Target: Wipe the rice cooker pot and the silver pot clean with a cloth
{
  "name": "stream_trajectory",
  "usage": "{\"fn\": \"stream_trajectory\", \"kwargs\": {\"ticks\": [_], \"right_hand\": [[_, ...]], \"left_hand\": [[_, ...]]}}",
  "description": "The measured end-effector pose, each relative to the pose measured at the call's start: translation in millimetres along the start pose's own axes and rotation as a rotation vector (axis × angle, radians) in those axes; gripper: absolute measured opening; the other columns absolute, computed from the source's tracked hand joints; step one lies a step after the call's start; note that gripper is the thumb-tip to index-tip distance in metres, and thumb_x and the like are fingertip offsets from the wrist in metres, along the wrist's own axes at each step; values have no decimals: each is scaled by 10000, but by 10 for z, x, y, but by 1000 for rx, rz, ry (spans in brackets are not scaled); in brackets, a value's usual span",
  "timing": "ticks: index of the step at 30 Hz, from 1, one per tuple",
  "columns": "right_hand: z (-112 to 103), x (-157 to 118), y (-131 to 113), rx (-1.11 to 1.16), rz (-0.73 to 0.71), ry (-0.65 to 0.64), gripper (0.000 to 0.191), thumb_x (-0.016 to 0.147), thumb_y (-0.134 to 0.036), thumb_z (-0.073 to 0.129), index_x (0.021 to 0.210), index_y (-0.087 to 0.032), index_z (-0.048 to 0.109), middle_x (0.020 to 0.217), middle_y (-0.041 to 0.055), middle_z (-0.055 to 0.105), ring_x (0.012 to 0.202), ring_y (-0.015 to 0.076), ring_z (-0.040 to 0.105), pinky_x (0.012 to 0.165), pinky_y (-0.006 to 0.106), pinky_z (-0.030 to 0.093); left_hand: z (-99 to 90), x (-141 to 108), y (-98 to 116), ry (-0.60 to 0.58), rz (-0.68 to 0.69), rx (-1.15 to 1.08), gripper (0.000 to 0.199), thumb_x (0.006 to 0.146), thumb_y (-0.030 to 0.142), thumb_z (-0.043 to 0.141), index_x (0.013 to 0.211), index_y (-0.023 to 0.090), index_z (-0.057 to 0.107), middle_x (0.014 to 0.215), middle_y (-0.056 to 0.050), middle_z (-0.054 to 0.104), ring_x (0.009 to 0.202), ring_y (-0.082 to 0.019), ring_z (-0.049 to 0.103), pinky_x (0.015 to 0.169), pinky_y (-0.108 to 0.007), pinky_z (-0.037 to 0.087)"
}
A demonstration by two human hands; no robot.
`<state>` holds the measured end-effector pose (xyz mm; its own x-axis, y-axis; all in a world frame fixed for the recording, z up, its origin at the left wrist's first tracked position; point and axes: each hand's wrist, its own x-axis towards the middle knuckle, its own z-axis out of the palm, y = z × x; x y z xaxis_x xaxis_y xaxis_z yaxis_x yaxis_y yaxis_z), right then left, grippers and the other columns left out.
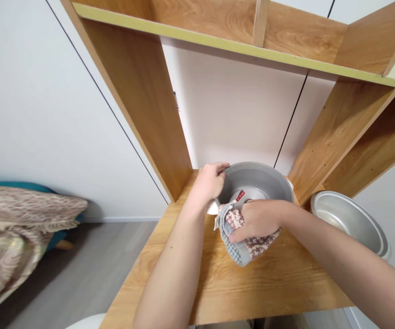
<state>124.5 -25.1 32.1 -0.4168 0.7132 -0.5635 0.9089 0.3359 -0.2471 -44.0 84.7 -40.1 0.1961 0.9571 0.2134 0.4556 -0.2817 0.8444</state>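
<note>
A round grey pot, its inside facing me, stands on the wooden shelf. My left hand grips the pot's left rim with fingers curled over it. In my right hand is a patterned cloth in red-brown, white and blue-grey, bunched over the pot's near edge. A small red tag shows inside the pot beside the cloth. My right hand covers part of the pot's near wall and floor.
To the right, a silver oval metal lid or basin leans near the wooden upright. A shelf board with a yellow-green edge crosses above. The wooden surface ends close to me. At left is a blanket-covered seat.
</note>
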Motion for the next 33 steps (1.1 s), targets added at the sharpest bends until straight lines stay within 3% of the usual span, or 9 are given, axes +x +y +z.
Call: {"fn": "stream_trajectory", "kwargs": {"ticks": [4, 9, 15, 21, 26, 33], "right_hand": [[28, -17, 18, -20, 0, 50, 689, 1083, -773, 658, 1177, -137, 908, 1158, 178, 881, 1154, 357, 787, 924, 411, 546], [18, -86, 0, -34, 27, 17, 721, 1068, -822, 653, 1083, -153, 922, 995, 135, 856, 967, 309, 786, 812, 387, 543], [17, -166, -47, -84, 70, 55, 665, 1095, -744, 678, 1188, -131, 918, 1062, 149, 863, 978, 308, 780, 788, 381, 503], [27, -173, 4, -80, 63, 29, 705, 1061, -822, 665, 1070, -161, 908, 1033, 137, 854, 944, 305, 767, 742, 388, 481], [44, -171, -21, -86, 93, 83, 624, 1078, -748, 714, 1178, -160, 899, 1129, 154, 868, 1014, 334, 781, 769, 407, 484], [-10, -127, 28, -43, 59, -14, 750, 1041, -853, 674, 1143, -149, 912, 1071, 148, 876, 955, 330, 796, 779, 404, 544]], "left_hand": [[1, 4, -15, -1, -1, -1, 531, 949, 69, 651, 1386, 202, 922, 1569, -115, 861, 1546, -305, 778, 1403, -470, 548], [11, -4, -18, 12, -1, -15, 528, 961, 81, 644, 1392, 205, 922, 1567, -113, 863, 1526, -304, 790, 1396, -467, 555], [28, -13, -10, 9, 2, -24, 528, 993, 63, 618, 1425, 164, 904, 1588, -149, 847, 1552, -299, 774, 1413, -464, 531], [16, 15, -37, -8, 1, -33, 543, 957, 65, 646, 1417, 187, 909, 1582, -133, 852, 1535, -306, 786, 1406, -471, 542], [8, 25, -24, -8, 9, -3, 563, 940, 68, 645, 1427, 172, 908, 1569, -138, 857, 1536, -325, 786, 1413, -487, 541], [23, 1, 9, 11, -9, 3, 583, 968, 13, 606, 1458, 134, 898, 1569, -153, 851, 1526, -323, 794, 1399, -475, 561]]}}
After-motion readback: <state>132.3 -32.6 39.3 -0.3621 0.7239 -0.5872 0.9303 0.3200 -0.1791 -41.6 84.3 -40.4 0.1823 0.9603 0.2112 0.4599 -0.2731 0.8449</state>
